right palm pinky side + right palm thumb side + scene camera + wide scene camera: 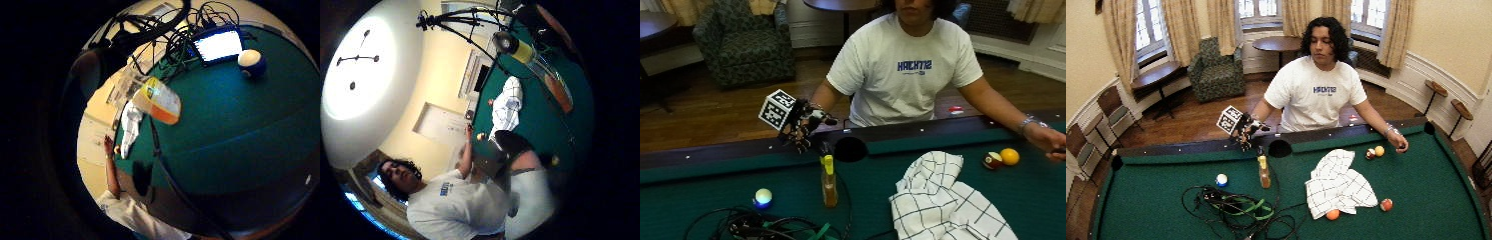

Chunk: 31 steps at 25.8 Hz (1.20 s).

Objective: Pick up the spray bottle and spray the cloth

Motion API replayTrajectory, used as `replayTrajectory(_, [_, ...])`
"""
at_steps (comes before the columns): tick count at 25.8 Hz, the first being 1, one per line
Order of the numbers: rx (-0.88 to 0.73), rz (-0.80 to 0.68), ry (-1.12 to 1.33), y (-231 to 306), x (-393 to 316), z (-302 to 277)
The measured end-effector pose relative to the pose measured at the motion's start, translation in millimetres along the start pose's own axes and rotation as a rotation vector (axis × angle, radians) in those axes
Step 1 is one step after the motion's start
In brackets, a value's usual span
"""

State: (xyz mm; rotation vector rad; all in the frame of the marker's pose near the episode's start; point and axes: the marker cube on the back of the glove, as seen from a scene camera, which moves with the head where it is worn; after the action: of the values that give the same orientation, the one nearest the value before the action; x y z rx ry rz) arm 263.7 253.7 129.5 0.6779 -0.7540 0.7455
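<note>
On the green felt counter (720, 185) the black-gloved right hand (800, 131) hovers, fingers (802, 145) relaxed and empty, above the yellow-capped amber spray bottle (829, 182); grasping comes next.

A slim bottle (830, 185) of amber liquid with a yellow sprayer is standing upright at lower centre; the white checked cloth (947, 205) is lying crumpled at lower right.
</note>
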Motion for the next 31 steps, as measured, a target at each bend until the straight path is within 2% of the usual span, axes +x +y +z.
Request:
replayTrajectory(9, [0.146,0.053,-0.052,-28,2,20])
replayTrajectory(24, [0.185,0.157,-0.030,-56,8,47])
replayTrajectory(31, [0.224,0.132,-0.021,-52,10,51])
